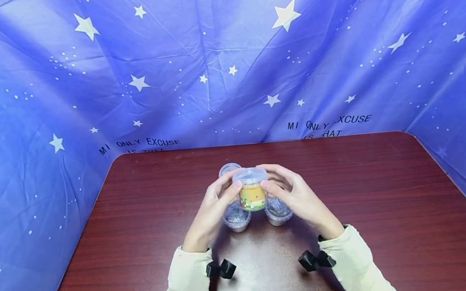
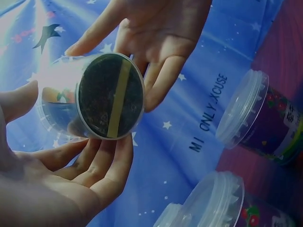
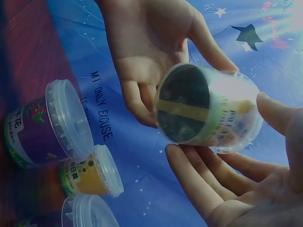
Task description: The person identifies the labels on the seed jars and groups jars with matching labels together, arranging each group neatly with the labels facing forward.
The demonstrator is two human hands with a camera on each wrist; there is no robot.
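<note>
Both hands hold up a small clear plastic tub (image 1: 252,197) with a yellow and green label and a clear lid. My left hand (image 1: 215,207) grips its left side, thumb in front and fingers round the back. On the other side my right hand (image 1: 295,196) does the same. Seen from the left wrist, the tub's dark base (image 2: 106,97) has a yellow strip across it. Below the hands stand a front-left tub (image 1: 237,218) and a front-right tub (image 1: 279,211); a back-left tub (image 1: 229,168) is partly hidden by the left hand.
In the right wrist view, a purple-labelled tub (image 3: 47,125) and a yellow-labelled tub (image 3: 92,172) stand on the table. The reddish-brown table (image 1: 138,225) has a blue star-print cloth (image 1: 203,47) behind and at both sides.
</note>
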